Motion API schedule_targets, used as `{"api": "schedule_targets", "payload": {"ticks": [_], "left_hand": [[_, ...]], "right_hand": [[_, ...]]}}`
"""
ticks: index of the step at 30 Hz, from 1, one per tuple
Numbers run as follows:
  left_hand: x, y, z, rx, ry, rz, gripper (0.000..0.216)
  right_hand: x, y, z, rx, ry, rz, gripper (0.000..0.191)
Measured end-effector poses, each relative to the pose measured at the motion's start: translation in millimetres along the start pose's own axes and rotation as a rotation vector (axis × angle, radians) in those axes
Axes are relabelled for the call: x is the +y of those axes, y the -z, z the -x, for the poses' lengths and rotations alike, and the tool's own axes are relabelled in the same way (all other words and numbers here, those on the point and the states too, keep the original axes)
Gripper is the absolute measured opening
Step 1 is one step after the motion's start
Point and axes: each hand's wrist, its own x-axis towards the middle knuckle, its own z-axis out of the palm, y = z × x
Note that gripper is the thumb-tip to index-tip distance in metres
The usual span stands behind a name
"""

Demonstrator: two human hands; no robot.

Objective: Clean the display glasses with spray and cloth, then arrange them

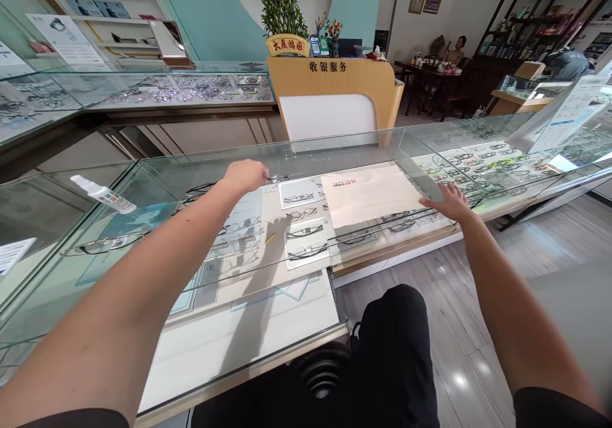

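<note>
My left hand [246,175] reaches over the glass display case [268,154] with its fingers pinched together. At its fingertips is a thin-rimmed pair of eyeglasses [279,178], partly hard to make out. Below it, several eyeglasses [307,249] lie in rows on white and grey cards inside the case. My right hand [447,201] rests on the case's glass top, holding nothing, with its fingers apart. Between the hands lies a cream paper sheet [368,198] with red print. The pulled-out white drawer [287,326] is under my left forearm.
A white spray bottle [104,194] lies on the glass at left. Further eyeglasses [482,166] fill the case at right, beside a standing sign [564,115]. Across stands a wooden cashier counter [329,83] with a plant [282,7]. A person [456,51] sits at a far table.
</note>
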Motion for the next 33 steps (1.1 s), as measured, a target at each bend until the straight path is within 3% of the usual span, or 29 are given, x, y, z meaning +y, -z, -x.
{"api": "schedule_targets", "payload": {"ticks": [4, 8, 11, 14, 17, 21, 24, 26, 29, 33], "left_hand": [[3, 0, 11, 0.017, 0.001, -0.018, 0.037], [15, 14, 40, 0.100, -0.043, -0.012, 0.035], [33, 31, 85, 0.186, -0.128, 0.113, 0.034], [56, 40, 152, 0.091, -0.246, 0.310, 0.032], [76, 26, 219, -0.069, -0.418, 0.458, 0.033], [89, -33, 272, -0.181, -0.525, 0.562, 0.030], [88, -87, 274, -0.237, -0.457, 0.553, 0.029], [83, -119, 260, -0.199, -0.409, 0.498, 0.027], [73, -152, 221, -0.014, -0.345, 0.315, 0.029], [57, -175, 160, 0.167, -0.267, 0.135, 0.034]], "right_hand": [[-1, 5, 2, -0.028, 0.011, -0.007, 0.115], [-4, 6, 5, -0.020, -0.009, -0.020, 0.111], [-6, 6, 7, -0.006, -0.036, -0.066, 0.103], [-7, 5, 7, 0.022, -0.029, -0.093, 0.100], [-7, 4, 7, 0.034, -0.033, -0.100, 0.101], [-6, 2, 6, 0.053, -0.042, -0.086, 0.102], [-5, 0, 6, 0.073, -0.035, -0.065, 0.099], [-6, -1, 6, 0.080, -0.035, -0.081, 0.098], [-11, -2, 9, 0.101, -0.072, -0.133, 0.091], [-21, -6, 13, 0.177, -0.114, -0.152, 0.085]]}}
